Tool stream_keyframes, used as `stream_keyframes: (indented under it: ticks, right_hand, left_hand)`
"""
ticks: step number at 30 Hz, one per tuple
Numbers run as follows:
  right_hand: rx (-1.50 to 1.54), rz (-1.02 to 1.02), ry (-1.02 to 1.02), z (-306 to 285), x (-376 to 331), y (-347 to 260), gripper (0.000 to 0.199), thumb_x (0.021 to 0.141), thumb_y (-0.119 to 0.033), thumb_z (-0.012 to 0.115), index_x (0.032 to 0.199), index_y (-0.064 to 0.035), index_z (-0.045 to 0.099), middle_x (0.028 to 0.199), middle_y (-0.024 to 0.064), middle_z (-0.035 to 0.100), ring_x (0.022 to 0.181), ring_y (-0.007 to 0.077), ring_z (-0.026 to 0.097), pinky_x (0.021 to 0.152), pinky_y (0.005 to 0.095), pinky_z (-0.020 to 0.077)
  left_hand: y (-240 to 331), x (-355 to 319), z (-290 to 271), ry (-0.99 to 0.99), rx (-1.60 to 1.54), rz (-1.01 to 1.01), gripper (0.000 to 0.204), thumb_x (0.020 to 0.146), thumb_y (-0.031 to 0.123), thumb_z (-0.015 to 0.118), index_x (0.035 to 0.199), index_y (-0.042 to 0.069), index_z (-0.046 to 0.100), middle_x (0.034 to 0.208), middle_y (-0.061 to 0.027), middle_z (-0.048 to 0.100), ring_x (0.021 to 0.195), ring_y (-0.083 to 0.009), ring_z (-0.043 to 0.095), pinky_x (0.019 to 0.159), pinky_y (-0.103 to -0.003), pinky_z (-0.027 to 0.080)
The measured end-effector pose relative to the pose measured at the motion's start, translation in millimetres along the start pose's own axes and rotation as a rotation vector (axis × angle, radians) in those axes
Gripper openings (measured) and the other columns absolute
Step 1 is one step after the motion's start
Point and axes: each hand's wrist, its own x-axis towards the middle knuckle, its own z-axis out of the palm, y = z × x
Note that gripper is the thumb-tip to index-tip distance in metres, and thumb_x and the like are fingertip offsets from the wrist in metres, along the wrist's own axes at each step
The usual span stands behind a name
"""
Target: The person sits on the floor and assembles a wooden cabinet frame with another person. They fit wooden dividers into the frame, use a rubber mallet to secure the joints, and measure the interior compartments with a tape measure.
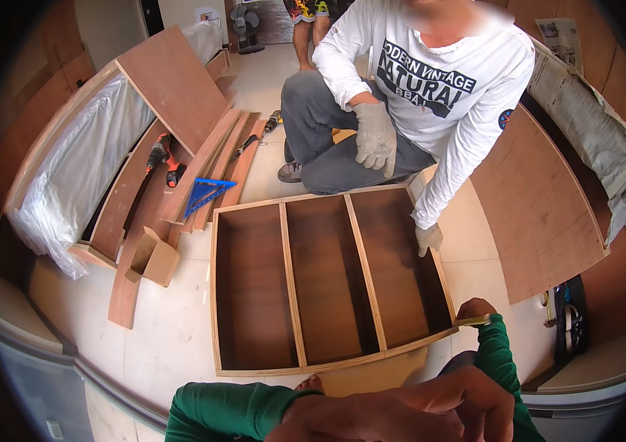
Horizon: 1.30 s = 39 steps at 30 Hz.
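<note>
A wooden frame [294,287] with three long compartments and a dark brown bottom lies on the floor before me. Just beyond its near right corner is my right hand [477,308], in a green sleeve, fingers closed on a narrow yellow strip [475,320] that looks like a tape measure blade. My left hand [453,401] is very close, below the frame's near edge, with its fingers curled; whatever they hold is hidden. Across the frame kneels a co-worker in a white shirt. One gloved hand [428,237] of theirs touches the frame's right side; the other glove [375,138] rests at a knee.
Wooden boards [213,166] lie at left with an orange-and-black drill [158,152], a blue speed square [208,194] and a small cardboard box [157,258]. Plastic-wrapped furniture [85,158] stands farther left. A curved plywood panel [530,210] leans at right. Another person's legs [306,37] show behind.
</note>
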Motion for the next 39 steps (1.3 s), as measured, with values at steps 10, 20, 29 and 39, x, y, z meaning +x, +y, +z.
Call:
stream_keyframes:
  ticks: [10,20,29,39]
  right_hand:
    - [0.259,0.181,-0.136,-27,-14,-12,0.009,0.079,-0.012,0.075,0.087,-0.0081,0.077,0.078,0.0098,0.073,0.070,0.0188,0.070,0.071,0.0322,0.0559]
    - [1.113,0.293,0.424,-27,0,-43,0.011,0.088,-0.014,0.068,0.095,-0.0070,0.064,0.072,0.0049,0.063,0.055,0.0165,0.057,0.042,0.0366,0.0475]
    - [1.775,0.302,0.560,-6,27,-50,0.012,0.091,-0.018,0.062,0.101,-0.0156,0.056,0.081,0.0035,0.057,0.069,0.0241,0.057,0.056,0.0537,0.0520]
    - [1.872,0.271,0.771,-17,43,-53,0.015,0.091,-0.029,0.058,0.091,-0.0150,0.054,0.073,0.0042,0.054,0.063,0.0217,0.055,0.059,0.0462,0.0511]
  left_hand:
    - [4,17,-4,-0.202,0.111,0.163,0.100,0.075,0.092,0.037,0.095,-0.002,0.062,0.112,-0.0221,0.047,0.072,-0.0157,0.046,0.068,-0.029,0.038]
    - [32,21,19,-0.440,0.129,0.338,0.100,0.075,0.093,0.035,0.100,0.000,0.064,0.117,-0.0243,0.046,0.093,-0.0240,0.045,0.081,-0.036,0.037]
    - [26,13,29,-0.491,0.086,0.394,0.100,0.077,0.090,0.036,0.108,0.000,0.066,0.127,-0.0273,0.043,0.107,-0.0285,0.043,0.088,-0.039,0.035]
    - [96,18,-71,0.106,0.911,0.115,0.037,0.097,0.039,0.062,0.117,0.010,0.048,0.126,-0.0129,0.051,0.101,-0.0192,0.060,0.081,-0.035,0.052]
